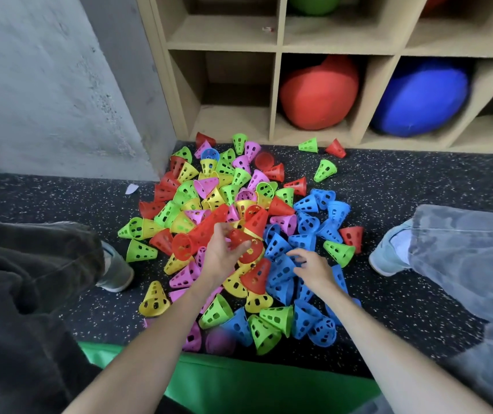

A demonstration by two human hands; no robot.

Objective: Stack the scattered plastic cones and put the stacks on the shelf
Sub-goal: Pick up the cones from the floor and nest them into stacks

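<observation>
Cones (227, 186) lay heaped on the floor around both hands. Left hand (221, 252) fingers grasped a red stack (203, 231); right hand (311, 264) fingers hung released over blue cones (281, 249). Stacking step; next, probably nest another red cone.

Before my two hands, left (220, 252) and right (314, 265): one pile of cones (233, 210), too many to count, in five colours; two shoes; three balls visible in the shelf (278, 49).
</observation>
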